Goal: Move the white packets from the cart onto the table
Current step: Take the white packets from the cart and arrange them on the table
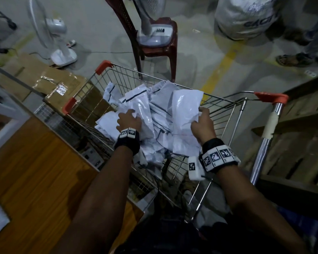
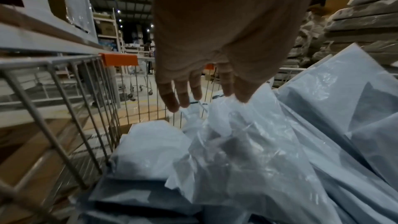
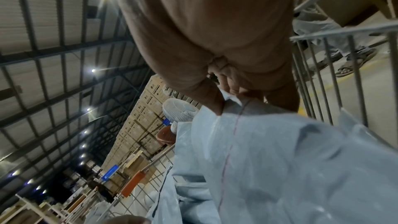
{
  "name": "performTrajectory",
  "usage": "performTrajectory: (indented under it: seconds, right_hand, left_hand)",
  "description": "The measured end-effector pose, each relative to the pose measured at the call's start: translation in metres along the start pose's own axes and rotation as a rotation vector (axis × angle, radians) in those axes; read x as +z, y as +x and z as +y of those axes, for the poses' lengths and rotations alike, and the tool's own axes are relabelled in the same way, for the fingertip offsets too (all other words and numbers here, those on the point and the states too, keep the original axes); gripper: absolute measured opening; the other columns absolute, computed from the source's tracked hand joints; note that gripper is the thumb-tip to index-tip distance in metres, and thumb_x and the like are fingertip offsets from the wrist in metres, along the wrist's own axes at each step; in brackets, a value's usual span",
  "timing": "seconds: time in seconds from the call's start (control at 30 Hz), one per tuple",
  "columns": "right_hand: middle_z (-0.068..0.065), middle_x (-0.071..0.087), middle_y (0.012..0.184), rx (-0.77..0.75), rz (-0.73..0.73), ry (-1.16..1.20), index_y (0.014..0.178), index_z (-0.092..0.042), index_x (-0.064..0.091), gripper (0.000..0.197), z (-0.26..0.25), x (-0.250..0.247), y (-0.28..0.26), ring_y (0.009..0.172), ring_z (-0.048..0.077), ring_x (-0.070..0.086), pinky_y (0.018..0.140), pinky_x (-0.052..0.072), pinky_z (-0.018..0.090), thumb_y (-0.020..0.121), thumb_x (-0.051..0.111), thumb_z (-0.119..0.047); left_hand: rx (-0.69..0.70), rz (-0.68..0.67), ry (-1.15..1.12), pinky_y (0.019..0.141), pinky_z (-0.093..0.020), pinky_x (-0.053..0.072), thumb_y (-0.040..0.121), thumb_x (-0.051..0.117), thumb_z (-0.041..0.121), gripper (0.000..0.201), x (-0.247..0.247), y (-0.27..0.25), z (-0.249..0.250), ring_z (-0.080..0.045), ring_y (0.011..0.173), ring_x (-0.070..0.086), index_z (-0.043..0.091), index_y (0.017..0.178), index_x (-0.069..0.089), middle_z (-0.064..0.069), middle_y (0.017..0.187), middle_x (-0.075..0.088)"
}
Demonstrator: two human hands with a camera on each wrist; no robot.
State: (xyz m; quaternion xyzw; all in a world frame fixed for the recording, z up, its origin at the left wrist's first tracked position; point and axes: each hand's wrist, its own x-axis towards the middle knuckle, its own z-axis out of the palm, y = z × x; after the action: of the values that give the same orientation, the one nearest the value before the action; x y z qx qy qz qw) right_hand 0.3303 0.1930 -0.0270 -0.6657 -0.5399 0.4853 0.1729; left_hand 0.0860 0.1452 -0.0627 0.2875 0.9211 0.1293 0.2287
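A wire cart [image 1: 121,77] with orange corners holds a loose pile of white plastic packets [image 1: 154,110]. My right hand [image 1: 203,121] pinches the near right edge of a large white packet [image 1: 185,114] standing on top of the pile. In the right wrist view thumb and fingers [image 3: 232,94] clamp this packet [image 3: 280,151] beside the cart wall [image 3: 355,74]. My left hand [image 1: 129,120] lies on the pile's left side. Its fingers [image 2: 198,89] are spread straight and its thumb touches a crinkled packet [image 2: 247,142] near the cart's left wall [image 2: 64,100]. The wooden table [image 1: 35,162] stands left of the cart.
Beyond the cart stands a brown plastic chair [image 1: 160,50] with a fan on its seat. Another white fan [image 1: 59,33] and taped cardboard boxes [image 1: 44,77] are at the left. A person's sandalled foot [image 1: 292,59] and a big white sack [image 1: 246,15] are far right. Wooden racks [image 1: 301,134] flank the cart handle [image 1: 270,123].
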Motion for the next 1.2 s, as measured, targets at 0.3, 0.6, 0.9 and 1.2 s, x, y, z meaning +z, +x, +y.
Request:
performTrajectory:
  seconds: [0.3,0.6,0.9,1.2]
  right_hand:
    - [0.02,0.056,0.123,-0.024,0.054,-0.006,0.144,-0.019,0.028,0.067,0.0,0.03,0.029,0.109,0.037,0.057,0.082,0.046,0.035,0.085,0.045,0.008]
    - [0.016,0.019,0.153,-0.128,0.181,-0.328,0.149,-0.026,0.029,0.078,0.025,0.064,0.033,0.13,0.044,0.037,0.103,0.038,0.056,0.081,0.059,-0.003]
    - [0.026,-0.019,0.159,-0.099,0.023,-0.673,0.156,-0.01,-0.011,0.131,0.026,0.089,0.032,0.136,0.047,0.028,0.104,0.035,0.055,0.072,0.072,-0.065]
    - [0.025,-0.001,0.16,-0.221,0.133,-0.629,0.158,-0.022,0.0,0.103,0.006,0.087,-0.001,0.123,0.048,0.044,0.099,0.039,0.049,0.082,0.067,-0.034]
  left_hand:
    - [-0.107,-0.184,-0.062,0.104,-0.059,0.036,0.069,0.072,0.07,0.098,0.03,0.007,-0.003,-0.045,0.124,0.044,0.012,0.137,0.033,-0.022,0.141,0.035]
    - [-0.004,-0.152,-0.083,0.104,-0.06,0.035,0.07,0.081,0.048,0.116,0.039,-0.003,0.001,-0.045,0.129,0.038,0.025,0.153,0.002,-0.02,0.143,0.03]
    - [0.135,0.069,-0.12,0.088,-0.048,0.048,0.078,0.067,0.043,0.081,0.008,-0.03,0.027,-0.045,0.108,0.054,0.031,0.147,0.027,-0.016,0.132,0.035]
    - [0.238,0.196,-0.143,0.073,-0.037,0.041,0.08,0.062,0.042,0.063,-0.053,-0.089,0.021,-0.041,0.09,0.059,0.029,0.137,0.04,-0.012,0.123,0.04]
